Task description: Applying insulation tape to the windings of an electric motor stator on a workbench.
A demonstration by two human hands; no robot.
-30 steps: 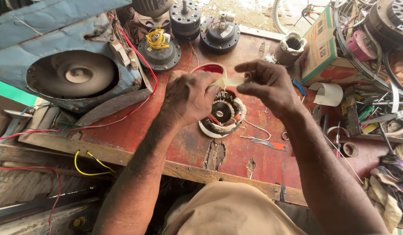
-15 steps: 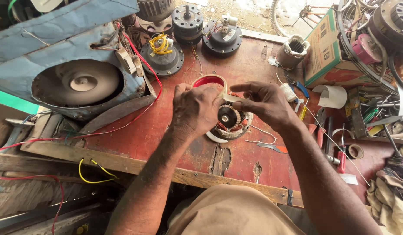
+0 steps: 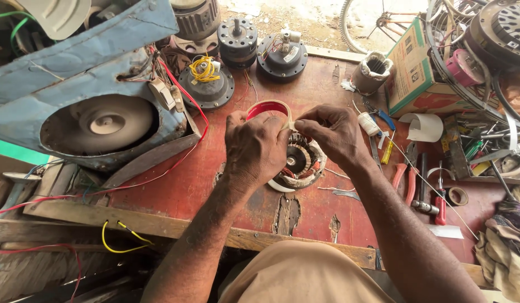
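Both hands meet above a wound motor core lying mid-bench. The left hand and right hand pinch a pale tape strip between fingertips. Pliers crowd the right; the near wooden edge lies open.

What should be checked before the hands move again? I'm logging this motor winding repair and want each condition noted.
1. Both hands pinch the strip: left hand and right hand meet at the pale strip. Ok.
2. Motor stator lies flat on the red table. Ok.
3. Red tape roll close by, just behind the hands. Ok.
4. Pliers within reach at the right. Ok.
5. Strip seated in the winding: hidden by fingers. Cannot tell.
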